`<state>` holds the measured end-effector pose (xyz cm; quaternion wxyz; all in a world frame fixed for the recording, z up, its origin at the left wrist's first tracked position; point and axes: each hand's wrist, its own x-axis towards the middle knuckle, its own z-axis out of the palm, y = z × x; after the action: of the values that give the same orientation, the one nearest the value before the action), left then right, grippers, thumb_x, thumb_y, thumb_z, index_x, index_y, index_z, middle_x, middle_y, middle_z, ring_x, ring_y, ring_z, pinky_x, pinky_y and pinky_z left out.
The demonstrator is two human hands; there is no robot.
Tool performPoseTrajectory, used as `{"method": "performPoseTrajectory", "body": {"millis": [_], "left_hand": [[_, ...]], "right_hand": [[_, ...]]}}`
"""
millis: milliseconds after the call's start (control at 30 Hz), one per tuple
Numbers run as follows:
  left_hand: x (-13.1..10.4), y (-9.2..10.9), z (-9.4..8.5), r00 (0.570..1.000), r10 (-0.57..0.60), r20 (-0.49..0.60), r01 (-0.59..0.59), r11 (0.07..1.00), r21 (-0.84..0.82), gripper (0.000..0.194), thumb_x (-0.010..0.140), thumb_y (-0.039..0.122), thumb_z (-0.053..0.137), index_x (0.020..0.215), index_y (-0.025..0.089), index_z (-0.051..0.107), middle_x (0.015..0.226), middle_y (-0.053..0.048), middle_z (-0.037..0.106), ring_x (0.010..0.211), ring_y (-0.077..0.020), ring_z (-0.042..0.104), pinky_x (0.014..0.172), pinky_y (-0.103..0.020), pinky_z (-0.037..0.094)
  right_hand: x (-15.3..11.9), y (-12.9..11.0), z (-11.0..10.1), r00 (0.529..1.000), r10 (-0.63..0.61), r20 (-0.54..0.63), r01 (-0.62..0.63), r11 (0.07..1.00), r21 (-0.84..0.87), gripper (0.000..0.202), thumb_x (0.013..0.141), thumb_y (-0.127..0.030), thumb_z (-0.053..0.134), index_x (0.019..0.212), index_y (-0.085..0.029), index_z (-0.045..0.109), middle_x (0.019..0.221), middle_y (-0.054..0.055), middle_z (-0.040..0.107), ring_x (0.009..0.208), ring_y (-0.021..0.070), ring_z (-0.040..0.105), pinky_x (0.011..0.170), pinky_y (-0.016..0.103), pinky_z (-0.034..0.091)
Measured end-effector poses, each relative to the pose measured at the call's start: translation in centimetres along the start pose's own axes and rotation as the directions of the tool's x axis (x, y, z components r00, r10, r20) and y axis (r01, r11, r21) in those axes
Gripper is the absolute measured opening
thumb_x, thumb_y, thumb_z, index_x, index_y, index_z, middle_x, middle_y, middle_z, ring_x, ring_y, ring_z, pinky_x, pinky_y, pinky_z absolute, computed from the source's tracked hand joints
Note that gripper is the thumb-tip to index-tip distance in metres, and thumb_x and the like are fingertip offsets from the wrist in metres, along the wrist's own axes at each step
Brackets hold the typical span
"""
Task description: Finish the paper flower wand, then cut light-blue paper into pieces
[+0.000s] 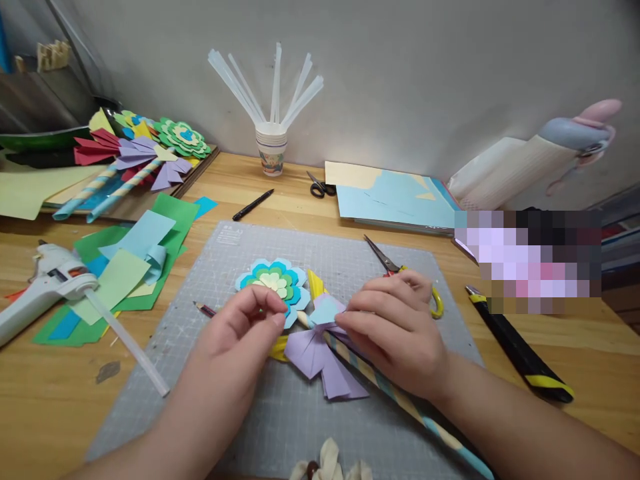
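Observation:
A layered paper flower (275,283) in blue, green and cream lies on the grey cutting mat, joined to a striped blue and cream paper stem (400,393). Folded purple paper (320,363) fans out below a light blue paper piece (326,311) on the stem, and yellow folded paper shows behind. My right hand (400,330) is closed at the stem's top, fingertips on the light blue piece. Just in front of the flower, my left hand (240,337) has thumb and forefinger pinched together; what is between them, if anything, is too small to make out.
Scissors (380,253) with yellow handles lie partly behind my right hand. A black utility knife (520,347) is to the right. On the left are a glue gun (60,277), paper scraps (170,227) and finished flowers (183,137). A paper cup (271,150) holds glue sticks.

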<state>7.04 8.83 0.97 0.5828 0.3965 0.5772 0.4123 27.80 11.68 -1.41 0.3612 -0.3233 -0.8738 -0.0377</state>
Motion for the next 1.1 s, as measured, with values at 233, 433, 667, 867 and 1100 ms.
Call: {"method": "performPoseTrajectory", "body": {"millis": [233, 433, 667, 867, 1100], "left_hand": [[-0.8, -1.5, -0.3, 0.915, 0.298, 0.273, -0.396, 0.526, 0.753, 0.017, 0.086, 0.036, 0.051, 0.081, 0.026, 0.064, 0.063, 0.002, 0.061, 0.057, -0.0138, 0.053, 0.052, -0.025, 0.032], [-0.6, -2.0, -0.3, 0.839, 0.389, 0.379, -0.485, 0.222, 0.846, 0.023, 0.087, 0.034, 0.048, 0.088, 0.025, 0.069, 0.075, -0.003, 0.069, 0.063, -0.0195, 0.062, 0.056, -0.030, 0.039], [-0.7, -2.4, -0.5, 0.755, 0.419, 0.505, -0.588, 0.091, 0.804, 0.033, 0.089, 0.027, 0.044, 0.116, 0.028, 0.062, 0.078, -0.003, 0.064, 0.064, -0.0178, 0.060, 0.053, -0.028, 0.041], [-0.5, -2.5, -0.3, 0.707, 0.416, 0.572, -0.629, -0.001, 0.777, 0.037, 0.086, 0.021, 0.045, 0.120, 0.022, 0.061, 0.075, -0.004, 0.058, 0.065, -0.0186, 0.058, 0.048, -0.027, 0.041], [0.0, -2.5, -0.3, 0.693, 0.389, 0.607, -0.638, -0.060, 0.767, 0.039, 0.085, 0.018, 0.049, 0.122, 0.022, 0.059, 0.079, -0.005, 0.057, 0.071, -0.0208, 0.055, 0.053, -0.030, 0.045]], "right_hand": [[-0.5, -0.1, 0.7, 0.997, -0.054, 0.062, 0.052, 0.998, 0.033, 0.011, 0.089, -0.017, 0.057, 0.088, -0.023, 0.066, 0.082, -0.003, 0.070, 0.086, 0.0150, 0.059, 0.086, 0.039, 0.027], [-0.9, 0.0, 0.6, 0.986, -0.072, 0.153, 0.066, 0.997, 0.047, 0.012, 0.088, -0.014, 0.059, 0.090, -0.023, 0.066, 0.085, -0.004, 0.070, 0.091, 0.0152, 0.057, 0.086, 0.039, 0.025], [-1.1, 0.1, 0.2, 0.971, -0.094, 0.221, 0.089, 0.995, 0.033, 0.012, 0.090, -0.015, 0.057, 0.094, -0.020, 0.066, 0.086, -0.003, 0.068, 0.095, 0.0170, 0.059, 0.087, 0.040, 0.025], [-0.9, -0.2, 0.2, 0.973, -0.092, 0.212, 0.089, 0.996, 0.026, 0.022, 0.095, -0.014, 0.046, 0.092, -0.020, 0.067, 0.078, -0.002, 0.068, 0.089, 0.0156, 0.058, 0.085, 0.040, 0.026], [-0.9, -0.2, 0.1, 0.968, -0.088, 0.235, 0.078, 0.996, 0.054, 0.023, 0.096, -0.014, 0.045, 0.092, -0.019, 0.068, 0.078, -0.001, 0.068, 0.086, 0.0160, 0.057, 0.084, 0.041, 0.026]]}}
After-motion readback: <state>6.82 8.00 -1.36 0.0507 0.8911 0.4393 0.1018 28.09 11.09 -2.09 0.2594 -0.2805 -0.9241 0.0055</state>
